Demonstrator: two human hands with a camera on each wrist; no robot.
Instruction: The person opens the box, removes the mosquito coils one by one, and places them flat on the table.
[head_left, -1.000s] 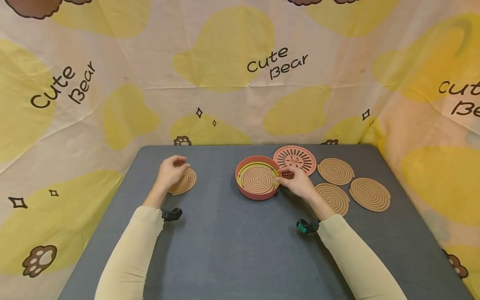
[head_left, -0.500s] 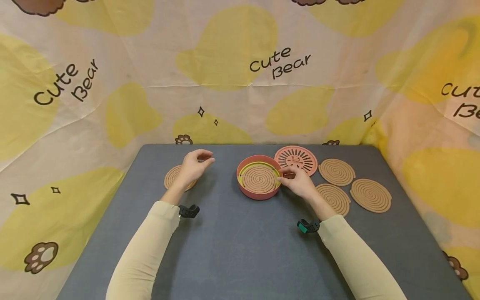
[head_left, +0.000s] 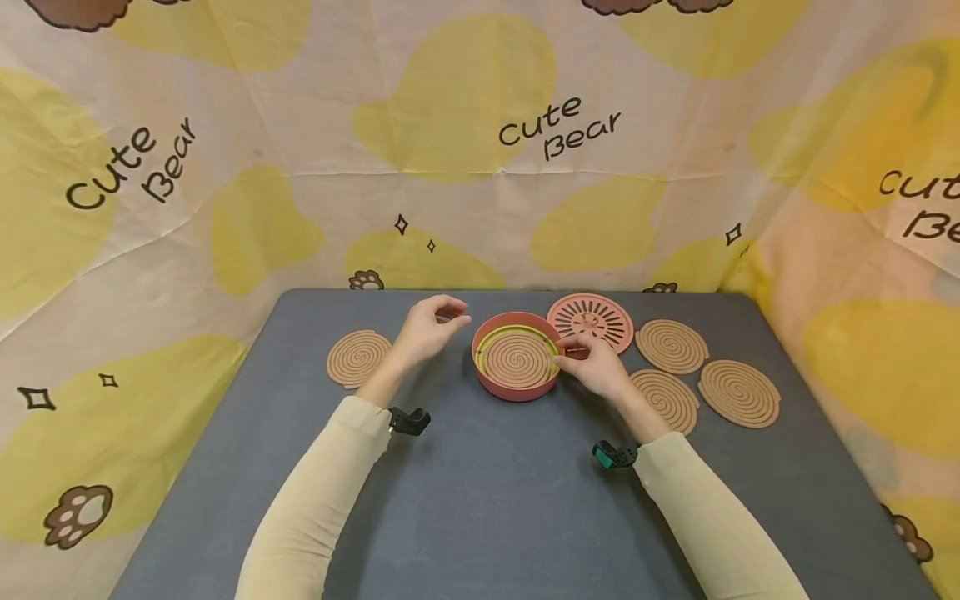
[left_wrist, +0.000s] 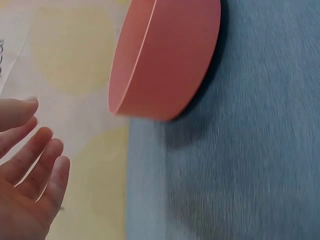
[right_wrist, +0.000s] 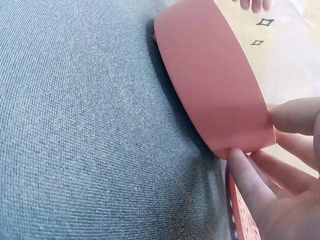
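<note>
A round red mosquito coil holder [head_left: 517,394] stands on the table with a brown mosquito coil [head_left: 517,357] lying inside, within a yellow-green ring. My right hand [head_left: 596,362] pinches the holder's right rim; the right wrist view shows the thumb [right_wrist: 295,116] at the edge and fingers against the outer wall. To the left of the holder, my left hand [head_left: 431,327] is in the air with nothing in it, its relaxed fingers [left_wrist: 37,160] apart from the wall. Another mosquito coil [head_left: 358,358] lies at the left, behind the left forearm.
Behind the right hand lies a slotted pink lid [head_left: 591,321]. Three mosquito coils are on the right: one at the back [head_left: 671,345], one partly covered by the right wrist [head_left: 666,400], and a coil farthest right [head_left: 740,393]. A patterned cloth [head_left: 450,125] hangs behind the table [head_left: 480,500].
My left hand has moved right, from over the left coil to near the holder, leaving that coil uncovered on the table. The right hand has stayed on the rim.
</note>
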